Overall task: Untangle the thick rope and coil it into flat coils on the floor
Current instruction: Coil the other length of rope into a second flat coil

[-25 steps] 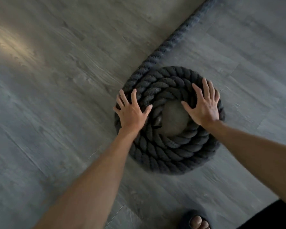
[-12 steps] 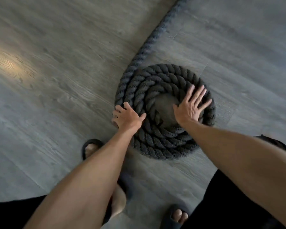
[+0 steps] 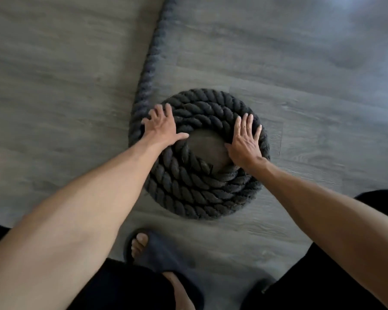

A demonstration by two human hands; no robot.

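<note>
A thick dark twisted rope lies wound in a flat round coil on the grey wood floor, with a bare patch of floor in its centre. Its free length runs from the coil's left side straight up out of the top of the view. My left hand lies flat on the coil's upper left, fingers spread and straight. My right hand presses flat on the coil's right side, fingers straight, thumb at the inner rim.
My left foot in a dark slipper stands on the floor just below the coil. Dark shorts cover my legs at the bottom corners. Grey wood-look floor stretches all around.
The view has shifted so the coil sits more upright and central. My left hand has gone from the coil's lower left edge up onto its upper left, fingers now spread flat.
</note>
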